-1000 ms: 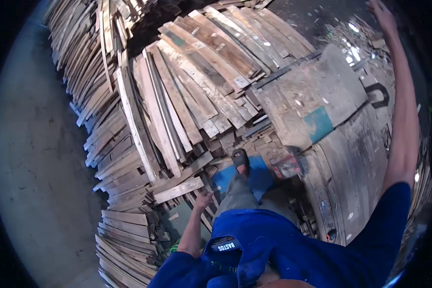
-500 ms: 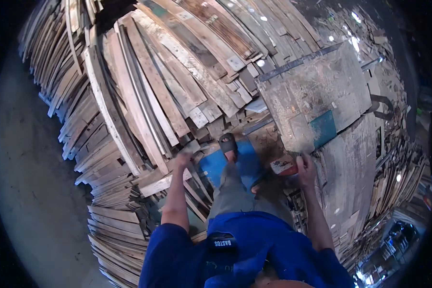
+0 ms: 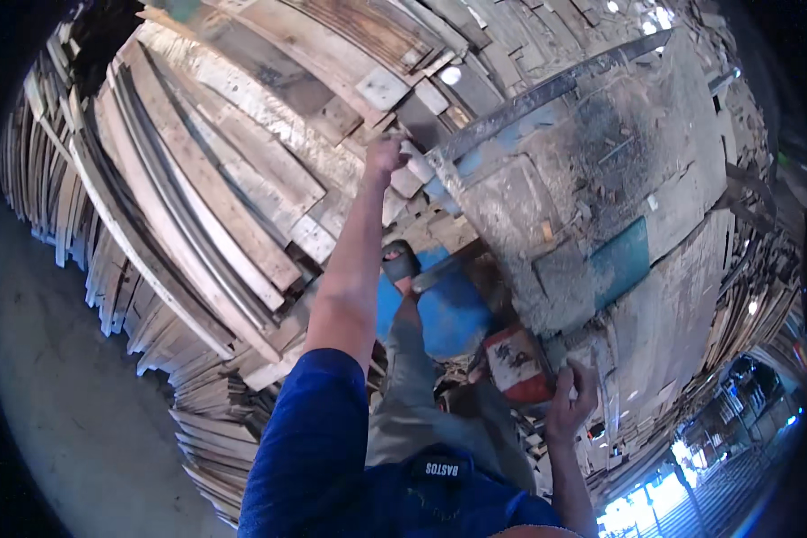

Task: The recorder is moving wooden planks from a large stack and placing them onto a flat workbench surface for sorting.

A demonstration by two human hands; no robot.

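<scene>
My left arm stretches forward to the board ends. My left hand (image 3: 386, 158), fingers curled, is at the end of a short pale board (image 3: 411, 169) and seems to grip it. Close by lies the dark metal bar (image 3: 511, 108) along the edge of a worn, dusty worktop (image 3: 511, 193). My right hand (image 3: 572, 403) is raised at the worktop's near side, its fingers bent with a gap to the thumb; I see nothing held in it. Beside it is a red and white box-like object (image 3: 516, 363).
Long planks (image 3: 215, 179) lie piled ahead and to the left. A blue sheet (image 3: 448, 318) is underfoot, by my sandalled foot (image 3: 401, 264). A teal panel (image 3: 620, 260) is set in the worktop. Grey floor (image 3: 54, 386) lies at far left.
My left hand has moved forward and right, from the near plank ends to the boards by the metal bar. My right hand has left the red and white object. The view has turned.
</scene>
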